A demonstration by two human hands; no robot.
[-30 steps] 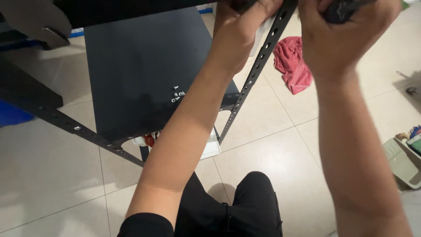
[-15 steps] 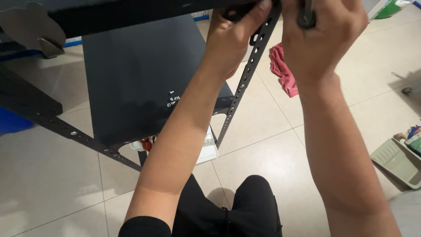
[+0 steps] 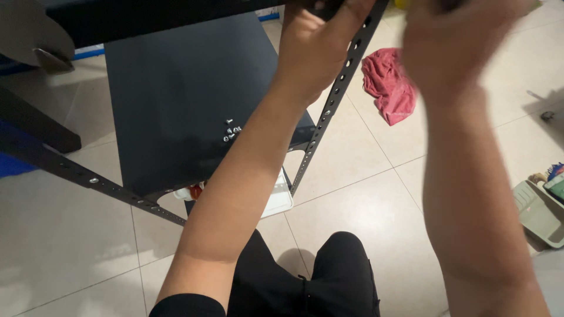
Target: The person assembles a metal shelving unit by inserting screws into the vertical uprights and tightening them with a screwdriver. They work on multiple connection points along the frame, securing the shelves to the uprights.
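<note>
My left hand [image 3: 320, 50] is closed around the top of a black perforated metal upright [image 3: 329, 117] of a shelf frame, at the top edge of the view. Just to its right, my right hand [image 3: 458, 53] is blurred, with fingers curled around a dark-handled tool. A yellow bit of that tool [image 3: 402, 3] shows at the frame's edge, and the rest is cut off. Below my left arm lies a black shelf panel [image 3: 176, 100] with several small silver screws [image 3: 231, 132] on it.
A second perforated rail [image 3: 106, 188] slants across the lower left. A red cloth [image 3: 388, 88] lies on the tiled floor beyond the upright. A white object [image 3: 281, 199] sits under the panel's corner, and a green tray [image 3: 537, 214] is at the right edge. My black-clad knees [image 3: 341, 276] are below.
Both hands have shifted slightly up and right at the top of the upright. The right hand is now blurred with motion and the tool handle has left the view.
</note>
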